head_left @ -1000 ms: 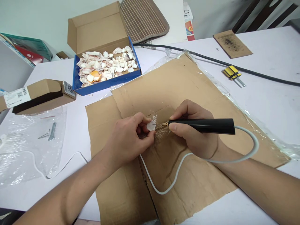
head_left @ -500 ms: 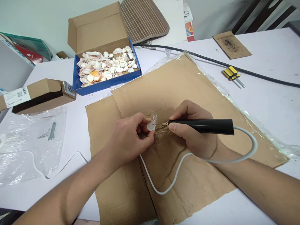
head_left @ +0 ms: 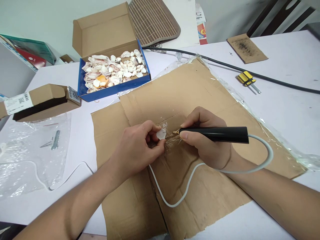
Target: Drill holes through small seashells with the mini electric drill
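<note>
Between thumb and forefinger, my left hand (head_left: 141,146) pinches a small white shell (head_left: 161,134) over the cardboard sheet (head_left: 160,90). My right hand (head_left: 207,140) grips a black pen-shaped tool (head_left: 217,134) with a white cable (head_left: 268,153) at its rear end. The tool's thin metal tip points left and reaches the shell's face; whether it touches cannot be made out. Pale dust or scratches show on the cardboard just behind the shell.
A blue-edged box (head_left: 115,91) of shells stands at the back left, beside a narrow carton (head_left: 50,96). Clear plastic (head_left: 22,180) lies left. A black cable (head_left: 215,60), yellow-black screwdriver (head_left: 247,79) and small cardboard piece (head_left: 247,48) lie at the back right.
</note>
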{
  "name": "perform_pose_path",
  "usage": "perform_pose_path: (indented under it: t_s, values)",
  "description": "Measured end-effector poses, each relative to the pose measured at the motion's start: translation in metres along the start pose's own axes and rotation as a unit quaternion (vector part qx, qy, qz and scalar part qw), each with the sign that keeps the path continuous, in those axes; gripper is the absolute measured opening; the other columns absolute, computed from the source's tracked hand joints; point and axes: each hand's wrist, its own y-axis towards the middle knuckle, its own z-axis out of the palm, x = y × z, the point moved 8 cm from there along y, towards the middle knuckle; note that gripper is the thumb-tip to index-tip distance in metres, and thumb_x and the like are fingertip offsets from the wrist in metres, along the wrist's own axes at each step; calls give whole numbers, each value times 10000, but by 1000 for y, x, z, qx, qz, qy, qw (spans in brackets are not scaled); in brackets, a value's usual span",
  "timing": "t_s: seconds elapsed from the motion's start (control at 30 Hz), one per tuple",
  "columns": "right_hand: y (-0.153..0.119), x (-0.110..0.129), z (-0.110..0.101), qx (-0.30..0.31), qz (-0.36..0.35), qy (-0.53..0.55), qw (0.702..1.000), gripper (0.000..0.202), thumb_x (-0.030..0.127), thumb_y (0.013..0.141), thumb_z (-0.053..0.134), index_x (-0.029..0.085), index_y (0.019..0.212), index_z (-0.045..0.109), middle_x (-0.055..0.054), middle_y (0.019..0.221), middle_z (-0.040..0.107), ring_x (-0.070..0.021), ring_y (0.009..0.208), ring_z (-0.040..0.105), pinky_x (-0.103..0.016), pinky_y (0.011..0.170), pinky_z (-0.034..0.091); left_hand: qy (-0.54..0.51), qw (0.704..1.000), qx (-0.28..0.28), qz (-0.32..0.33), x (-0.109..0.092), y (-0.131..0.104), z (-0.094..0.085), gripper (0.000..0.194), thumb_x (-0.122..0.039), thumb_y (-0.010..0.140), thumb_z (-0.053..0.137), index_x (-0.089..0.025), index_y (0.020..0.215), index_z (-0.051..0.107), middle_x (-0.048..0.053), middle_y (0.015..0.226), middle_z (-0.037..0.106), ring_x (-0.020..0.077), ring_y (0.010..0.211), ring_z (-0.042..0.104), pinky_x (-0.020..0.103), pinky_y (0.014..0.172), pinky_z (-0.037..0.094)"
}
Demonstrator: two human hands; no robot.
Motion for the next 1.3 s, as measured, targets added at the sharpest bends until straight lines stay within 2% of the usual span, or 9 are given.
perform_pose_path:
  t_s: [0.97,1.3]
  values:
    - [-2,0,1,8,-5,1,1000,108,213,778,730,260,750,637,29,687,651,-151,606,532,-320,551,370,4,1000,-3,5,-1,0,1,116,-227,846,732,-195,957,726,-30,716,735,135,603,630,274,623,513]
    - [-1,1,0,8,-17,-5,1000,97,218,780,721,259,752,638,39,673,637,-138,579,499,-309,528,350,6,999,-13,32,-2,-1,1,134,-181,847,749,-163,978,732,-34,726,732,120,600,628,254,594,477]
